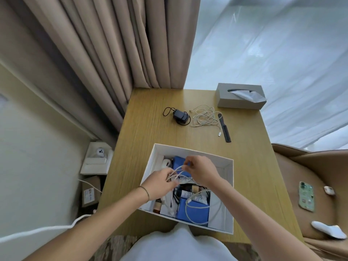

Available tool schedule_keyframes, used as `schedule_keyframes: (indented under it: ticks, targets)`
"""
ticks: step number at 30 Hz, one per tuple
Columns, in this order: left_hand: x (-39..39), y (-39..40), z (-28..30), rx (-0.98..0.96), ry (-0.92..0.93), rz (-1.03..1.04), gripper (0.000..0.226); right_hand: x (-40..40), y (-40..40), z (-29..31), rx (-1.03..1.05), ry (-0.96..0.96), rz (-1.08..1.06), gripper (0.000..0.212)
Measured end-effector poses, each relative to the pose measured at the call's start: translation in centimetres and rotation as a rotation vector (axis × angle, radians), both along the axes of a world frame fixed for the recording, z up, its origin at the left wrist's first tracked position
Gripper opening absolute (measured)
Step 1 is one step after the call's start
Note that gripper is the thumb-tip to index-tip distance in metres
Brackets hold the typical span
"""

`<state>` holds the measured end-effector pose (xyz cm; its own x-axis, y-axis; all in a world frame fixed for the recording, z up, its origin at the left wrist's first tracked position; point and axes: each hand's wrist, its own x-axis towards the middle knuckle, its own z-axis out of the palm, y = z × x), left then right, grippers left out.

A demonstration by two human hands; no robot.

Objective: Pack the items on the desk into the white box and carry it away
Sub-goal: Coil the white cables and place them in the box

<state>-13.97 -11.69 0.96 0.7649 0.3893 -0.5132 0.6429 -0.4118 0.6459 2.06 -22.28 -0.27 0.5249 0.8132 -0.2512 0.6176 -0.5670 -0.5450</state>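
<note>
- Both hands work over the white box (150, 166) at the desk's (143, 113) near edge: the left hand (160, 183) grips a looped white cable (176, 174) and the right hand (199, 171) pinches it.
- The coil could spring loose; its tail already trails across the packed things.
- Left on the desk: one black charger (180, 115), one tangled white cord (204, 116), one comb (225, 128), one tissue box (239, 97).

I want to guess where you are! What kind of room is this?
Probably a bedroom or hotel room: long beige curtains by a window, a small wooden desk with a tissue box, and a tan armchair beside it.
</note>
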Motion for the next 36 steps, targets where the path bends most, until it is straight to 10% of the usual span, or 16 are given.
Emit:
schedule_keyframes:
  ticks: [21, 36]
  targets:
    - [-0.1, -1.3, -2.6, 0.818, 0.295, -0.351, 0.039, 0.3, 1.0, 0.0, 0.112, -0.009, 0.014, 0.025]
    - [10.0, 3.0, 4.6, 0.595, -0.409, -0.179, 0.023, 10.7, -1.6, 4.7, 0.332, 0.085, -0.327, 0.020]
